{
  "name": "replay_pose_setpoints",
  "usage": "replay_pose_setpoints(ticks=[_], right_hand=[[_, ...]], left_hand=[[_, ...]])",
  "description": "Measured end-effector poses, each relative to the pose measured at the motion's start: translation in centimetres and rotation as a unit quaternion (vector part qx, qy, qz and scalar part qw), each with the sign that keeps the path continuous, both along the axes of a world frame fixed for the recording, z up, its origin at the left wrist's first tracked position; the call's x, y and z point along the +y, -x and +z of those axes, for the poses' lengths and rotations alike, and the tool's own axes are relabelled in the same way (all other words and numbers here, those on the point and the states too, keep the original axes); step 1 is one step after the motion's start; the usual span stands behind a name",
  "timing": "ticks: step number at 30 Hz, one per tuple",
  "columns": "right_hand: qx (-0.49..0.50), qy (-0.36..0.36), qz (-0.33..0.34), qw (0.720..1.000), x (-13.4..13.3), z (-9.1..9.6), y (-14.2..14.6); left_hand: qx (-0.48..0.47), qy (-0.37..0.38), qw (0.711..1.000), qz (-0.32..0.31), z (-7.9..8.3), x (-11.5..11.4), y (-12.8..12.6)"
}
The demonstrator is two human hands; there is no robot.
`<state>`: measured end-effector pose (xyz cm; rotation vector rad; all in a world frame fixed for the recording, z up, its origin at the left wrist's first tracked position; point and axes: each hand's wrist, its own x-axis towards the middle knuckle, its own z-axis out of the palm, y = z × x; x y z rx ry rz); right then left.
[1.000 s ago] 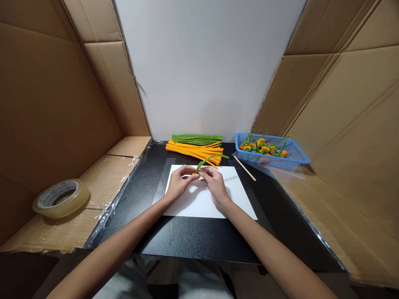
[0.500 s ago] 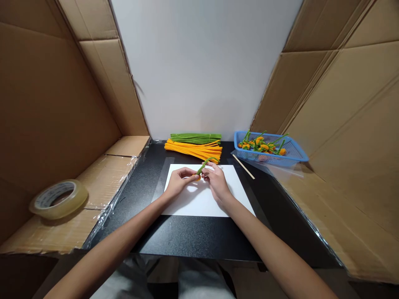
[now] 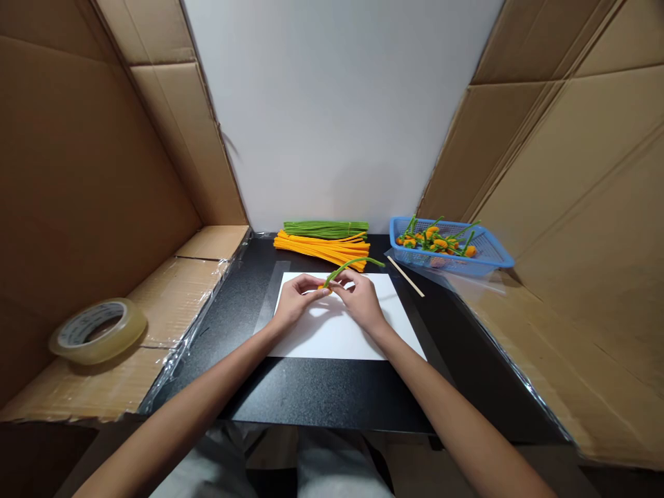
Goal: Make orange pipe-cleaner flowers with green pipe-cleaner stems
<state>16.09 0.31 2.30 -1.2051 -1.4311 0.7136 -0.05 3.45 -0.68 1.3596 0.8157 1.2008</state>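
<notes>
Between my two hands, above a white sheet of paper [image 3: 332, 339], is a green pipe cleaner [image 3: 348, 264] joined to a small orange pipe-cleaner piece [image 3: 324, 287]. My left hand [image 3: 298, 302] pinches the orange piece between thumb and fingers. My right hand [image 3: 360, 301] is closed at the base of the green pipe cleaner, whose free end arcs up and to the right. Fingers partly hide the orange piece. Just beyond lie a bundle of orange pipe cleaners [image 3: 321, 249] and a bundle of green pipe cleaners [image 3: 324, 227].
A blue basket [image 3: 495, 257] at the back right holds several orange-and-green pipe-cleaner pieces [image 3: 438, 242]. A thin wooden stick [image 3: 406, 277] lies left of it on the black table [image 3: 311, 391]. A tape roll [image 3: 98, 332] rests on cardboard at left. Cardboard walls [image 3: 586, 159] flank both sides.
The green pipe cleaner's free end now reaches farther right and shows more length. My right hand has shifted slightly left, its fingers closer to the orange piece and my left hand.
</notes>
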Motion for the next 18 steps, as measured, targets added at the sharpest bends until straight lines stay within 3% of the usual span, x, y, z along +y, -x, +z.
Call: replay_pose_setpoints(ticks=[3, 9, 18], right_hand=[[0.027, 0.012, -0.013, 0.999, 0.19, -0.30, -0.01], [0.082, 0.037, 0.046, 0.995, 0.50, -0.81, 0.02], [-0.143, -0.093, 0.026, 0.985, -0.14, 0.08, -0.56]], left_hand=[[-0.010, 0.006, 1.000, -0.002, 0.05, -0.02, 0.02], [0.006, -0.041, 0.999, 0.013, 0.10, -0.13, 0.14], [0.064, -0.074, 0.995, 0.012, 0.36, -0.26, 0.38]])
